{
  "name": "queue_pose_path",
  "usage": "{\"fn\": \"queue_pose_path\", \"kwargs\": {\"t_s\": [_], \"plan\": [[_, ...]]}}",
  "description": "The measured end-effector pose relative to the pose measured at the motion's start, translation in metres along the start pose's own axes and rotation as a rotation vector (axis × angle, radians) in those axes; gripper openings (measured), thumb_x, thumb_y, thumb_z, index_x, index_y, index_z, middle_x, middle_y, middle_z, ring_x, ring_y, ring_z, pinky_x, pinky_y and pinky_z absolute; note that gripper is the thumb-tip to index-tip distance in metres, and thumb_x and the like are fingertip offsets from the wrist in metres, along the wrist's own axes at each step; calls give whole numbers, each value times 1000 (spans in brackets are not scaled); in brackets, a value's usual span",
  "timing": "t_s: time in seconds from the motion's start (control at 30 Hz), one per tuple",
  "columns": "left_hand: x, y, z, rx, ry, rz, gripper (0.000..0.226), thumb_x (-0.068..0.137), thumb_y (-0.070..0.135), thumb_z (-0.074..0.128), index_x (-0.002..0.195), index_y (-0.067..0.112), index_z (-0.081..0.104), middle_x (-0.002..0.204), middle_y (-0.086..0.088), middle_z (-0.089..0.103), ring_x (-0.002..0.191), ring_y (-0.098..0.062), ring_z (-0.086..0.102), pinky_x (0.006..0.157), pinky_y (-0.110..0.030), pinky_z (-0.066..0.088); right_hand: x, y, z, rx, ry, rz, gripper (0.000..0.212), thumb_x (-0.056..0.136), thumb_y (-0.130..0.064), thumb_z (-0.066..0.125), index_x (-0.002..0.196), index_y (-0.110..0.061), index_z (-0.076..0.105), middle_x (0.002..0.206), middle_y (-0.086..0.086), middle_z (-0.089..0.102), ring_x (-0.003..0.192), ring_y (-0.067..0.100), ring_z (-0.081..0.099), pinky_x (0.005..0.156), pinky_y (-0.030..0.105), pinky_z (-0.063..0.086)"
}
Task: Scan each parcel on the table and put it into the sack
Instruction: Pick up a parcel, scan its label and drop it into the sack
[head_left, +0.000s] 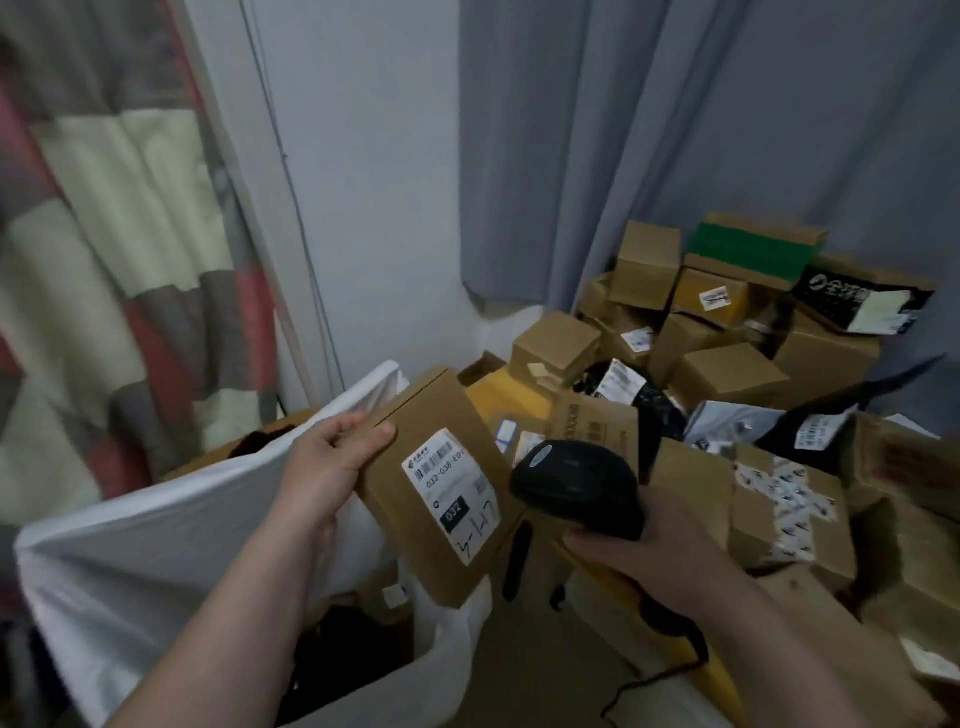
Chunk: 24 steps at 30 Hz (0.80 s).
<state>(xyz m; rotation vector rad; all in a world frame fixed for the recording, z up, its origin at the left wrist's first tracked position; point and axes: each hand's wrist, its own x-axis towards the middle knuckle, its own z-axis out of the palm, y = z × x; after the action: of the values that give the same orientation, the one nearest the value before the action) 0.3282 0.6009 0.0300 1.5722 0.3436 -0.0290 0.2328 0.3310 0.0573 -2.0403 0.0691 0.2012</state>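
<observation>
Left hand (332, 460) gripped one parcel (431, 415) above the sack (156, 545); right hand (644, 551) held one scanner (576, 486).
The brown parcel hung tilted over the single white sack's open mouth, with the black scanner just beside its label (452, 501), which read "032-038" and "032" above handwritten marks. Well over ten other parcels (727, 374) lay heaped beyond.

Cardboard box (431, 410), 6 o'clock from frame centre: white label (451, 501) on its face.
- barcode on top, printed "032-038 E0" under it
- black patch, white "032"
- handwriting at label foot, roughly "3-1-17", not certain

Black bag (831, 293), 3 o'clock: large white characters, first reads "全", rest blurred.

Brown box (592, 431), 4 o'clock: sideways print, too blurred to read.
</observation>
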Motion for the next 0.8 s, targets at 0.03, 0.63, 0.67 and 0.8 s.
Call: {"fn": "queue_pose_path", "kwargs": {"t_s": [0.03,0.63,0.67,0.8], "plan": [[2,-7,-13,28,23,-4,28,78,20,78,103,13,67,90,-4,70,74,-14,65,61,-24,47,6,2,13,-4,-28,9,20,80,-19,77,86,-33,64,71,-19,66,67,-9,60,55,4,41],[37,-132,-134,1137,-351,-157,35,93,21,58,127,28,57,136,-4,56,123,-23,54,100,-25,41,52,12,174,-84,-216,256,12,82,-24,73,88,-29,64,77,-5,65,71,15,68,67,32,57],[37,-130,-134,1186,-410,-189,37,95,18,53,131,26,54,140,-5,53,127,-22,51,104,-27,39,52,11,177,-76,-216,259,12,82,-24,73,89,-28,64,78,-4,66,70,14,67,66,31,56],[40,-114,-122,1155,-440,-146,37,100,21,45,137,18,51,143,-5,49,129,-22,47,100,-21,33,52,9,179,-37,-184,282,12,81,-21,73,86,-26,63,76,-3,65,67,12,64,62,26,52]]}}
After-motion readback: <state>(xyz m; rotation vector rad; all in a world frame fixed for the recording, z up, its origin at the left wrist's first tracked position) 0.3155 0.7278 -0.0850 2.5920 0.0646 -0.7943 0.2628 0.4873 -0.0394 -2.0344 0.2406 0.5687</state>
